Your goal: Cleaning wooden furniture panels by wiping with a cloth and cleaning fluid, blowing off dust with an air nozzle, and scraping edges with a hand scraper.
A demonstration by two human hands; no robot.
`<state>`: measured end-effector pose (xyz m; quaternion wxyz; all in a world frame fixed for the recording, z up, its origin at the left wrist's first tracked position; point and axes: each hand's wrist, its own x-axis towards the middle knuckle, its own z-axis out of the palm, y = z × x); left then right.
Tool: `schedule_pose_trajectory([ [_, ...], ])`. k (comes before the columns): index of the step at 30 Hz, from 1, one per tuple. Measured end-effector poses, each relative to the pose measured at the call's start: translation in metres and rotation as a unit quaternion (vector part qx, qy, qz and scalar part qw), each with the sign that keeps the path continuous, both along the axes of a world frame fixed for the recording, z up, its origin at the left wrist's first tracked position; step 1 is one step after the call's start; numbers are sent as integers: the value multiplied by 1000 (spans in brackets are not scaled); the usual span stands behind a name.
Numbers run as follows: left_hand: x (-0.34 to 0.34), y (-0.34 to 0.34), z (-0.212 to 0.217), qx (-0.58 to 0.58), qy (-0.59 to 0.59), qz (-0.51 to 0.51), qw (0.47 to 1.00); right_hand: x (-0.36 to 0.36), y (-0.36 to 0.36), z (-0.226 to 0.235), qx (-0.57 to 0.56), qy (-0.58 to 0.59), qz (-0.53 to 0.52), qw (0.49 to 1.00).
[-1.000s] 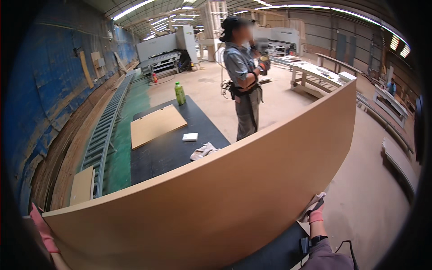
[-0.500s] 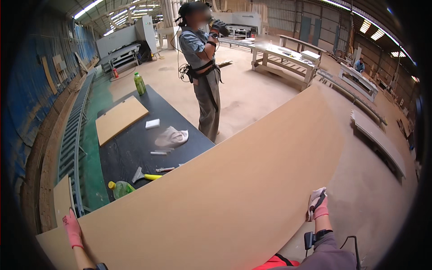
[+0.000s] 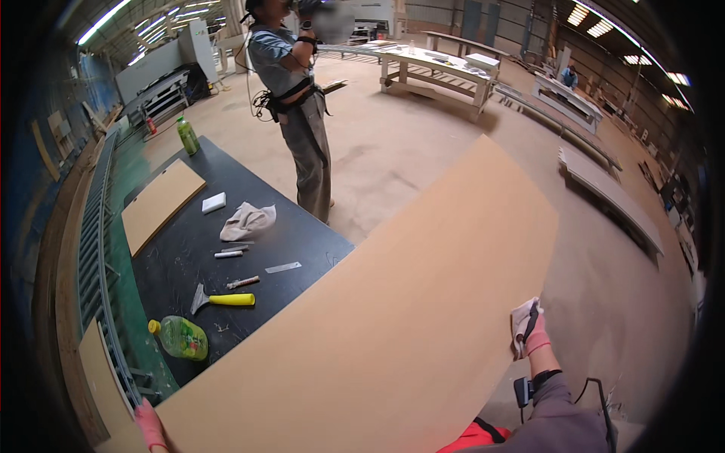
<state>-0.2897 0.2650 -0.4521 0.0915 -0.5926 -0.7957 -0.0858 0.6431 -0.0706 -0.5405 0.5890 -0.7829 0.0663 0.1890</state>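
Holding: left hand [image 3: 149, 424] and right hand [image 3: 526, 327], gloved fingers clenched on the board's [image 3: 393, 317] opposite edges.
Board: tilted, lying partly over the black bench [image 3: 249, 196].
Bench items: scraper [image 3: 223, 300], green bottle [image 3: 181, 337], rag [image 3: 247, 220].

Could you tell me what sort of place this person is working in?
Most likely a woodworking or panel workshop. Both hands, left hand and right hand, grip a large fibreboard sheet; a black worktable carries a yellow-handled scraper, and long workbenches stand on the dusty floor.
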Motion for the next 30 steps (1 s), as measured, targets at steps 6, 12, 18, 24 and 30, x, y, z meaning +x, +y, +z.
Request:
schedule_pose_trajectory([
  [6,-39,-1,-62,-121,21,5,992,26,-10,-16,19,18,16,1000],
  [12,30,-34,-34,-188,192,-107,957,20,-2,5,14,-22,13,1000],
  [18,23,-60,-54,-197,287,-92,933,-21,33,54,-138,-75,65,985],
  [24,37,-51,-46,-214,189,-149,947,6,12,24,-223,-125,67,964],
  [30,20,-36,-65,-176,268,-237,917,-22,32,60,-233,-112,26,966],
])
